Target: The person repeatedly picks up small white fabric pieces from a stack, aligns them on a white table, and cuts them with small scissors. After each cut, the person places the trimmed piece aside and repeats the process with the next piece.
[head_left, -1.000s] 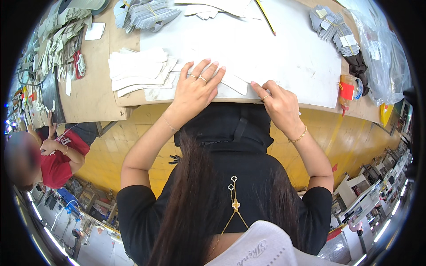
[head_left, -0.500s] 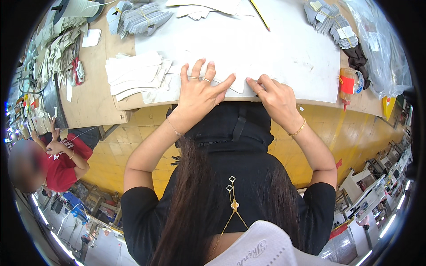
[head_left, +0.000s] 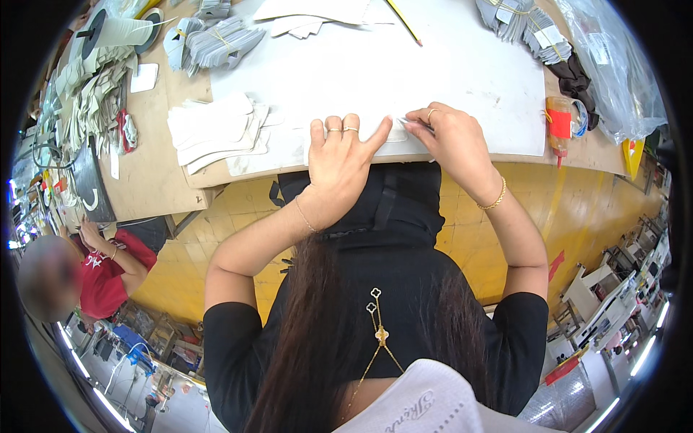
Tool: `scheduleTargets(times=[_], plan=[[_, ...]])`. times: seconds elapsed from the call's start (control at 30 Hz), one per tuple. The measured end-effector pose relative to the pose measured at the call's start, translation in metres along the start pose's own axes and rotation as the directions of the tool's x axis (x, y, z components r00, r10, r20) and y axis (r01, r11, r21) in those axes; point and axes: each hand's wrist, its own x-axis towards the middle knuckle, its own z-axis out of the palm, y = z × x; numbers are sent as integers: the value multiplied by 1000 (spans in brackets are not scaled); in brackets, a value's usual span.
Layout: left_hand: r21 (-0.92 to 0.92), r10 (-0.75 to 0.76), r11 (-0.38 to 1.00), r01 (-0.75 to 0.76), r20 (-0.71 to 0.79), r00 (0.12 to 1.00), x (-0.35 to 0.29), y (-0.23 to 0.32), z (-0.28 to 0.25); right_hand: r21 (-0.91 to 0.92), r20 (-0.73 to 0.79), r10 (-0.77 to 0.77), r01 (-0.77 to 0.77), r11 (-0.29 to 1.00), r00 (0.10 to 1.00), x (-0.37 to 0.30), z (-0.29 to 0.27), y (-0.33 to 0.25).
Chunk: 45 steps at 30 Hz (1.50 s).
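Note:
A pale, flat cut piece lies on the white work surface near the table's front edge, hard to tell from the white beneath it. My left hand rests over it with fingers spread, the thumb stretched toward its right end. Close to that thumb, my right hand has its thumb and forefinger brought together at the piece's edge, apparently pinching it. The fingertips hide the exact contact. Left of my hands sits a loose stack of similar white cut pieces.
Bundled grey pieces lie at far left, more at far right. A pencil is at the back. An orange-red glue bottle and plastic bag are at right. A thread spool stands left; a person in red sits there.
My left hand has flattened, moving slightly right and down. My right hand has turned and shifted a little right, its thumb and forefinger at the piece's edge. The view has shifted slightly.

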Motion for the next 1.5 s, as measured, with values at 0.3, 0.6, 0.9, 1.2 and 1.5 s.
scheduleTargets(times=[0.3,0.6,0.9,1.2,1.5], plan=[[16,52,998,-52,5,999,4,-6,-3,-134,-143,41,-60,989,989,-34,30,-14],[42,86,996,-85,-23,996,7,-9,-2,14,-225,163,-164,986,961,-33,31,-14],[34,97,995,-96,-50,994,7,-9,-2,-146,-223,-2,-32,989,975,-30,28,-10],[35,106,994,-106,-13,994,9,-10,-5,-249,-251,-149,85,965,957,-48,44,-6],[-9,144,990,-144,-10,990,11,-16,-9,-258,-148,-83,43,965,986,-51,41,-12]])
